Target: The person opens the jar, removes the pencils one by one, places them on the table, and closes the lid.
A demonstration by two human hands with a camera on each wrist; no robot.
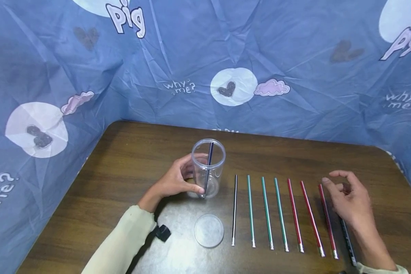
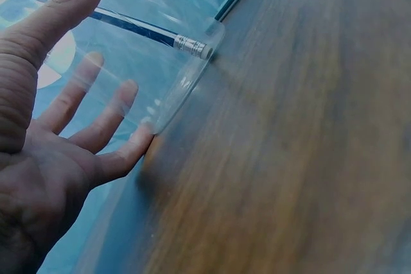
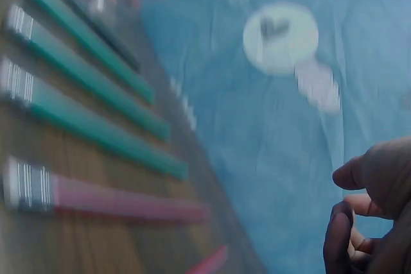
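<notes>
My left hand [image 1: 176, 178] holds a clear plastic jar [image 1: 217, 176] from its left side, thumb in front and fingers round the back. Inside it leans one dark pencil [image 1: 209, 158], its eraser end [image 2: 192, 46] at the bottom. My right hand [image 1: 352, 199] hovers over the right end of a row of pencils, fingers loosely bent, nothing between them. From left to right lie a black pencil [image 1: 234, 211], three green pencils [image 1: 266, 213], three red pencils [image 1: 311, 217] and a dark pencil [image 1: 348, 241] partly under the right hand and wrist.
A round clear lid [image 1: 209, 231] lies flat in front of the jar, left of the pencil row. Everything stands on a brown wooden table [image 1: 140, 144]. A blue printed cloth [image 1: 191, 49] hangs behind and at the sides of it.
</notes>
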